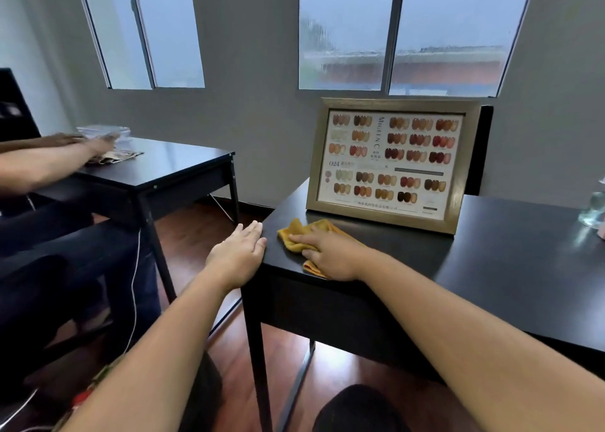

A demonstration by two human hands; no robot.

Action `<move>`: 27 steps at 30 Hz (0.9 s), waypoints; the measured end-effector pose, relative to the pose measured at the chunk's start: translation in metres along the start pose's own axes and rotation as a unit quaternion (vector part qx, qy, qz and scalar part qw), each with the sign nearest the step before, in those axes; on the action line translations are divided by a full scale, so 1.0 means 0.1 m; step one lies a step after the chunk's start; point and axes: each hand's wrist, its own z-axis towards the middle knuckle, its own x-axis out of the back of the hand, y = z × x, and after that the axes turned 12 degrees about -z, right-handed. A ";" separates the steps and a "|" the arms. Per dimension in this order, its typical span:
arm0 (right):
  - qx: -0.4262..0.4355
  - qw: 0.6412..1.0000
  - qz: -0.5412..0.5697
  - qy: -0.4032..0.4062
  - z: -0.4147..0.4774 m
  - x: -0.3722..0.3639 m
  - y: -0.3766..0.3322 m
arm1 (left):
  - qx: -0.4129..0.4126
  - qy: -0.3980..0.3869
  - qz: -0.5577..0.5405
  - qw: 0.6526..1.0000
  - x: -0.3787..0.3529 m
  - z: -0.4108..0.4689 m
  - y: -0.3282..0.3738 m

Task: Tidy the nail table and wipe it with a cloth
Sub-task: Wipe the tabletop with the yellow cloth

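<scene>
A yellow-orange cloth (296, 233) lies crumpled on the near left corner of the black nail table (510, 261). My right hand (330, 255) lies flat on top of the cloth, fingers stretched out and pressing it to the tabletop. My left hand (239, 255) is held flat with straight fingers just off the table's left edge, level with the top, touching the corner. A framed nail colour chart (393, 163) stands upright on the table right behind the cloth.
A clear bottle (594, 209) stands at the table's far right. To the left is a second black table (170, 166) where another person's arms (49, 160) handle items beside a clear container (104, 130). A white cable (136, 287) hangs between the tables over the wooden floor.
</scene>
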 end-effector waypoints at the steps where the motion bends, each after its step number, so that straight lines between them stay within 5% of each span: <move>1: 0.027 1.000 0.011 -0.002 -0.04 -0.01 0.03 | 0.000 0.000 0.002 1.000 0.00 0.00 0.01; 5: 0.064 0.996 0.059 -0.014 -0.28 -0.03 0.28 | 0.000 -0.001 0.002 1.000 0.00 0.00 0.00; 13: -0.036 0.998 0.034 0.039 -0.23 -0.03 0.44 | 0.016 -0.008 0.015 1.000 0.02 0.01 -0.02; 17: -0.034 0.953 0.213 0.212 -0.52 0.04 0.55 | 0.039 0.040 0.037 0.998 0.03 0.00 0.21; 21: -0.111 0.923 0.209 0.305 -0.90 0.11 0.87 | -0.071 0.150 -0.017 0.986 -0.17 -0.09 0.98; 24: -0.165 0.934 0.178 0.261 -1.15 0.01 1.02 | -0.094 0.092 0.007 0.991 -0.49 -0.15 1.66; 27: -0.205 0.950 0.131 0.197 -1.35 -0.08 1.08 | 0.019 -0.015 0.056 0.998 -0.74 -0.11 1.97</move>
